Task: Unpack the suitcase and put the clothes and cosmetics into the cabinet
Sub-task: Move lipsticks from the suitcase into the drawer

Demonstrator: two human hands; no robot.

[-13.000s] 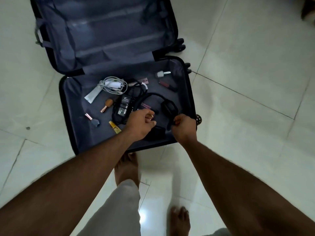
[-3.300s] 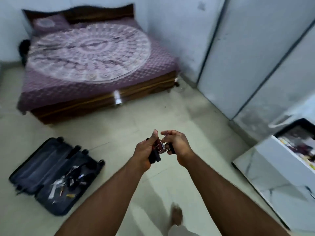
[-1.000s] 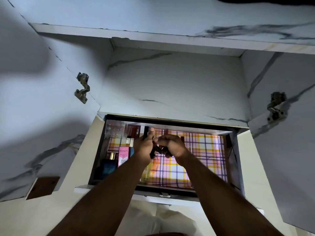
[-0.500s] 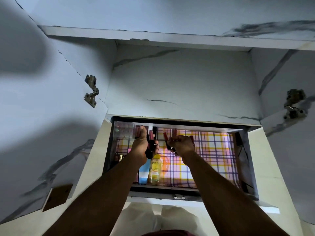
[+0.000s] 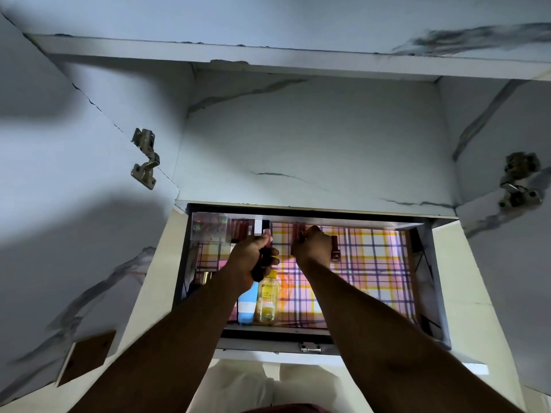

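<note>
Marble-patterned cabinet (image 5: 298,138) doors stand open around a plaid-lined drawer (image 5: 372,263). My left hand (image 5: 253,257) grips a dark cosmetic tube (image 5: 264,259); my right hand (image 5: 311,245) closes on small lipsticks (image 5: 335,248) deeper in. They look light, rigid and slick, so I'd pinch mid-barrel.

Both bare forearms are extended from the lower frame toward centre. The left hand (image 5: 253,257) is curled into a fist. The right hand (image 5: 311,247) is likewise clenched, just beside it.
</note>
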